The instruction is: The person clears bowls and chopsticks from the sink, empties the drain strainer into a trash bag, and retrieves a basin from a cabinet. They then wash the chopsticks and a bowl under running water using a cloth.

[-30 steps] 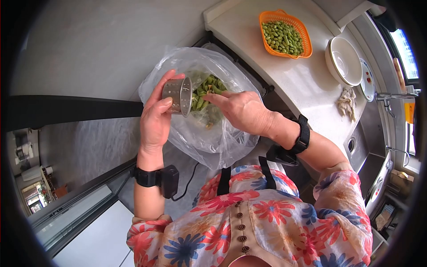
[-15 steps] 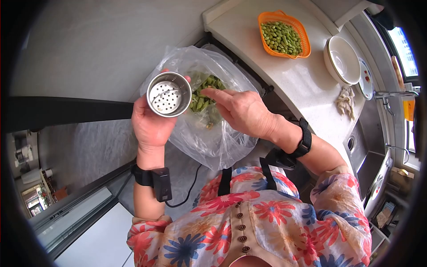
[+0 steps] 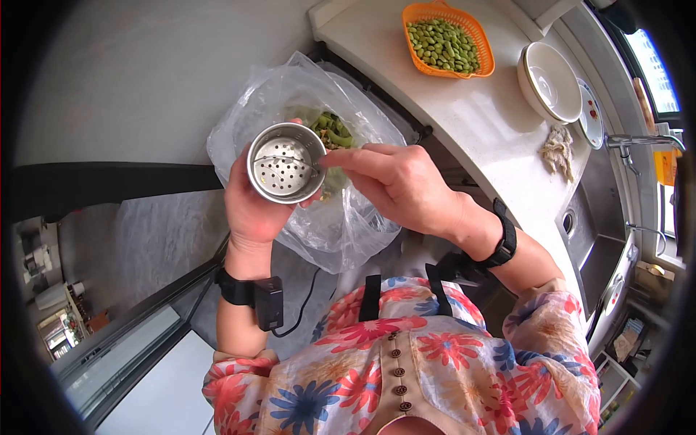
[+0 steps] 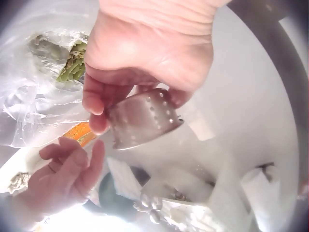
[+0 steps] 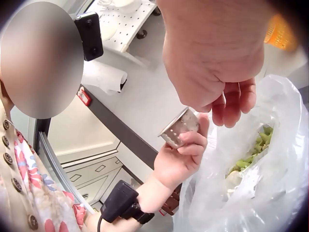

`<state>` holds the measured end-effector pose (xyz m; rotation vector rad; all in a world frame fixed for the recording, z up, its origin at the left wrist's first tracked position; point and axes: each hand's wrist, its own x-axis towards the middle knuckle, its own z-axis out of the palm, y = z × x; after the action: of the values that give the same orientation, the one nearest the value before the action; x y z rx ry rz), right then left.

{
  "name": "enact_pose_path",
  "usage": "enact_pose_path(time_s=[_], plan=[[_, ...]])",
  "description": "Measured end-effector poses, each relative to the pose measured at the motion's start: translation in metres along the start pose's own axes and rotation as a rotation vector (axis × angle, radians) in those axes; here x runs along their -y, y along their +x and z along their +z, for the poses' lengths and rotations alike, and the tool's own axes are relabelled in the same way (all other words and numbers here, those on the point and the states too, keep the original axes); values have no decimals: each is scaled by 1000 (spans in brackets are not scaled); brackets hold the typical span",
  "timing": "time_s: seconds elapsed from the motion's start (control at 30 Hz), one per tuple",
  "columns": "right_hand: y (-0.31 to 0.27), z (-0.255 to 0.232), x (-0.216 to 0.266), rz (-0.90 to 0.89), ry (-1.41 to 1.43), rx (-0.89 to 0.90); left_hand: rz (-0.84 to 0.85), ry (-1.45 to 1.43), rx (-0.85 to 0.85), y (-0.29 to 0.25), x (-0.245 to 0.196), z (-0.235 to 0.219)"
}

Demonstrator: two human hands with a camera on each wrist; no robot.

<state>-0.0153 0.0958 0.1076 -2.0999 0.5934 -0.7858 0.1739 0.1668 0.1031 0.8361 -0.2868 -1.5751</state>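
Note:
My left hand (image 3: pixel 254 210) grips a metal sink strainer basket (image 3: pixel 286 170) by its side, with the fingers around it. Its round mouth faces the head camera, showing a perforated bottom and a thin wire across the inside. In the left wrist view the strainer's wall (image 4: pixel 145 121) shows rows of holes. My right hand (image 3: pixel 417 185) is beside the strainer, index finger stretched toward its rim; in the left wrist view this hand (image 4: pixel 65 176) has loosely bent fingers and holds nothing. Beneath both hands is a clear plastic bag (image 3: pixel 341 243) with green pod shells (image 3: pixel 335 130) inside.
On the white counter (image 3: pixel 478 116) stand an orange basket (image 3: pixel 413 54) of shelled green beans, a white bowl (image 3: pixel 533 83) and a plate (image 3: pixel 594 134). A crumpled cloth (image 3: pixel 558 148) lies near the sink (image 3: pixel 594 225) and faucet (image 3: pixel 631 141).
My left hand has turned the strainer from sideways to mouth toward the head camera. My right hand has drawn back from over the pods to the strainer's rim.

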Motion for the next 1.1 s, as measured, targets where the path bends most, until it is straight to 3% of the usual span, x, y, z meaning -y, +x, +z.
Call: enact_pose_path(time_s=[0.07, 0.13, 0.27, 0.37, 0.43, 0.63, 0.97, 1.1], plan=[[3, -2, 1, -9, -43, 93, -15, 2, -38, -4, 3, 13], [6, -5, 5, 1, -84, 165, -12, 121, -202, -5, 9, 12], [9, -10, 10, 62, -259, 397, -34, 186, -122, -9, 20, 4], [9, -6, 13, 102, -367, 346, -37, 177, -101, -13, 24, 9], [7, 2, 8, -64, -357, 137, -33, 159, -123, -14, 25, 14], [13, 9, 7, -140, -332, 114, -51, 118, -19, -16, 26, 13], [28, 25, 3, -226, -296, 106, -30, 157, -105, -18, 15, 4], [32, 28, -2, -219, -162, 56, -6, 158, -154, -18, 8, 0]])
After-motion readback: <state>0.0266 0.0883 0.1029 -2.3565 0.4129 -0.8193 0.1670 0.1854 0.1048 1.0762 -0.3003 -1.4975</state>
